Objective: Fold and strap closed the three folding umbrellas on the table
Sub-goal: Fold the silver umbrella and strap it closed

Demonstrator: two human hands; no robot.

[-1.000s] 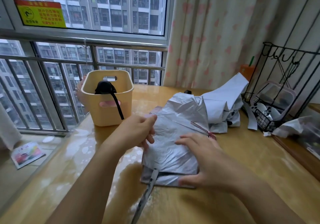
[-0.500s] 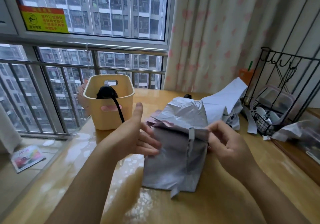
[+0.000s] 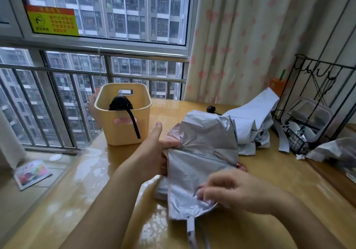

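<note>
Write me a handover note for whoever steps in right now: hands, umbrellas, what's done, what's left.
Left hand: gripping the silver umbrella at its left edge.
Right hand: pinching its canopy folds near the lower end.
Its strap hangs loose toward you, not fastened.
Black umbrella: in the yellow basket, apparently folded.
White umbrella: behind on the table, crumpled, unfolded.
Left: finish pleating and strap the silver one, then the white one.

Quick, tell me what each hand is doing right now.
Left hand: closed on the silver umbrella, gripping its left edge.
Right hand: pinching the same umbrella's lower canopy fabric.
</note>
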